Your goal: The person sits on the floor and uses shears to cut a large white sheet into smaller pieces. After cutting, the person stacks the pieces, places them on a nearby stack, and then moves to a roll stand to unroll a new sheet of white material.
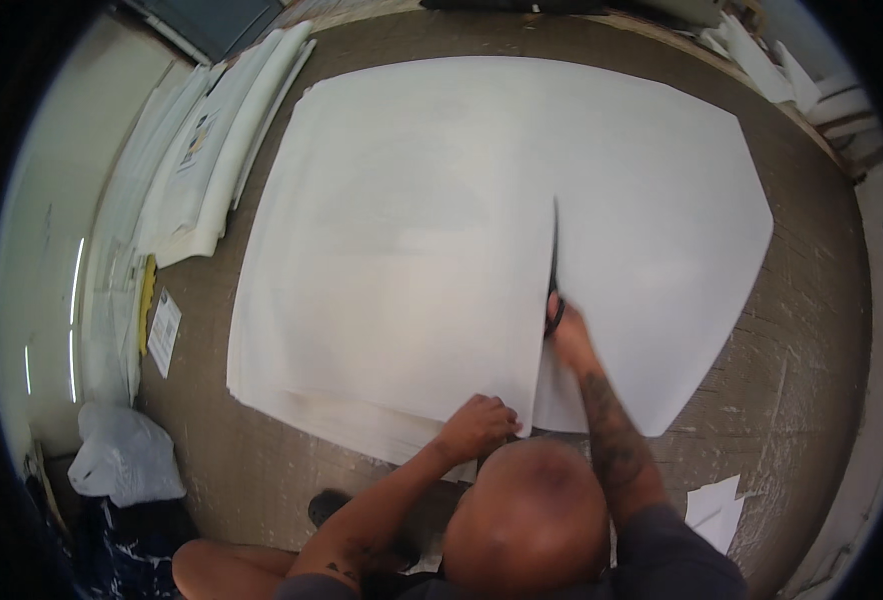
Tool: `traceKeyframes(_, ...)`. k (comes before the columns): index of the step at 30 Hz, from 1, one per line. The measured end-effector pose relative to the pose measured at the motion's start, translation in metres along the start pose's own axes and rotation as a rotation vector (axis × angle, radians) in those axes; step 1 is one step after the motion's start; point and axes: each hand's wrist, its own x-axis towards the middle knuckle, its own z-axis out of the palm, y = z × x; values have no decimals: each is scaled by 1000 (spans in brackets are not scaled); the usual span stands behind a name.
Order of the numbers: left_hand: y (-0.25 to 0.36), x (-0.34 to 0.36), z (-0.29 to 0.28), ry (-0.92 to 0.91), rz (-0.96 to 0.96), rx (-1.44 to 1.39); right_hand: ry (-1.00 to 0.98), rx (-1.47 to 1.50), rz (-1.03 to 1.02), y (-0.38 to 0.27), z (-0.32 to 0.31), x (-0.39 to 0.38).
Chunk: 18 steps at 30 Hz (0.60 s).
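Observation:
A large white sheet [652, 230] lies spread over a stack of similar sheets [337, 410], whose layered edges show at the left and near side. My right hand [570, 335] is closed round the black handles of a pair of scissors [556, 250]. Its long blades point away from me over the sheet. From the near edge, a straight slit runs up to the scissors. Beside the slit's lower end, my left hand [479, 428] grips the near edge of the sheet with curled fingers. Part of that grip is hidden.
Long rolls of white material [227, 140] lie at the far left, near a printed card [165, 333] and a yellow strip [148, 290]. A white plastic bag [127, 455] sits at the near left. White scraps [717, 510] lie at the near right on the worn brown surface [812, 330].

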Motion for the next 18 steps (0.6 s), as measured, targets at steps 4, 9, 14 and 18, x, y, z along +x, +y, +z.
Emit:
traceKeyframes(4,37,-60,27,-152,-202,-379,-103,70,-46,-58,-13,111)
traceKeyframes(9,38,-145,89,-681,-329,-528,-64,256,-38,-161,-20,208)
traceKeyframes(14,23,-156,82,-425,-71,-359,74,91,-462,-183,-12,201)
traceKeyframes(18,8,-93,37,-423,-6,12,434,-501,-422,-86,-1,74)
